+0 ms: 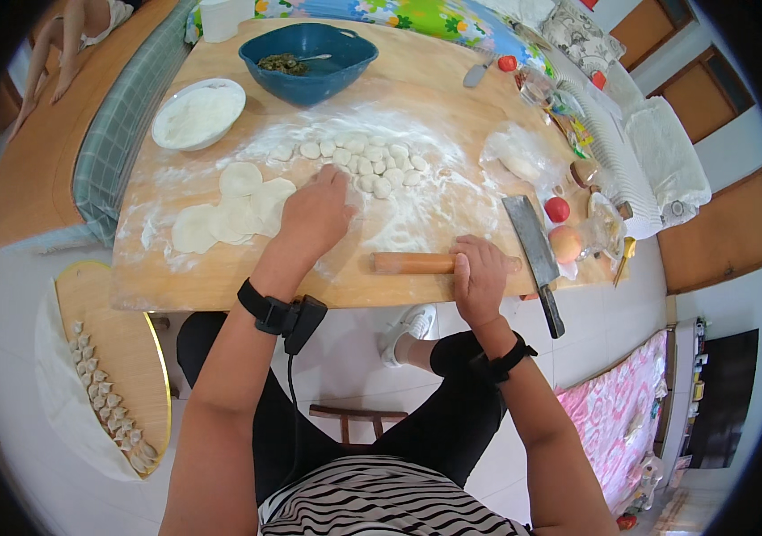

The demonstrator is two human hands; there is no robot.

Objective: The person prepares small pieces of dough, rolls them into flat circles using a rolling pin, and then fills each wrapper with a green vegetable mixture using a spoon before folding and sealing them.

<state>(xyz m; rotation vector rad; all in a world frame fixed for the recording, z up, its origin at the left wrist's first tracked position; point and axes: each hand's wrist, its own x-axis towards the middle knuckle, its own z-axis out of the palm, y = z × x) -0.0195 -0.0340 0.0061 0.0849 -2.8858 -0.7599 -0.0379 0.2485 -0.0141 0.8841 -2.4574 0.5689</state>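
Note:
My left hand (316, 213) reaches over the floured table, its fingertips bunched at the near-left edge of several small flattened dough pieces (383, 168). Whatever lies under those fingertips is hidden. Just left of that hand, round rolled-out dough wrappers (236, 214) overlap in a loose pile. Close to the table's near edge lies a wooden rolling pin (412, 263), crosswise, with my right hand (481, 275) wrapped round its right part. To the right of that hand is a cleaver (533, 246), its dark handle sticking out past the table edge.
Far left stand a white bowl of flour (199, 114) and a blue basin (309, 62) with dark green filling and a spoon. Tomatoes (557, 209), an apple-like fruit (566, 243), jars and a plastic bag (519, 154) crowd the right. Lower left, a board (144, 357) carries several shaped dumplings.

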